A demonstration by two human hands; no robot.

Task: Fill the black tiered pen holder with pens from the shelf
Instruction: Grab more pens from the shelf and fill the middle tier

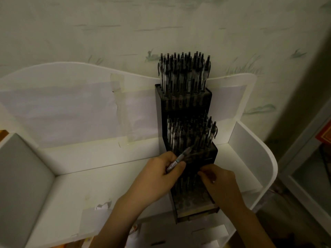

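— Where's the pen point(179, 158)?
— Pinched in the left hand point(165, 169), tip slanting up-right toward the pen holder point(211, 154), whose lowest tier lies just right.
— The right hand point(217, 179)?
— Curled over that tier; grasp unclear.

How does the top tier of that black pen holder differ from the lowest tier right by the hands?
The top tier is packed with upright pens that rise above its rim; the lowest tier shows only a few pens and bare floor. The top tier stands highest, against the white shelf's back panel; the lowest tier sits nearest the person, between both hands. Both are dark compartments of the same holder.
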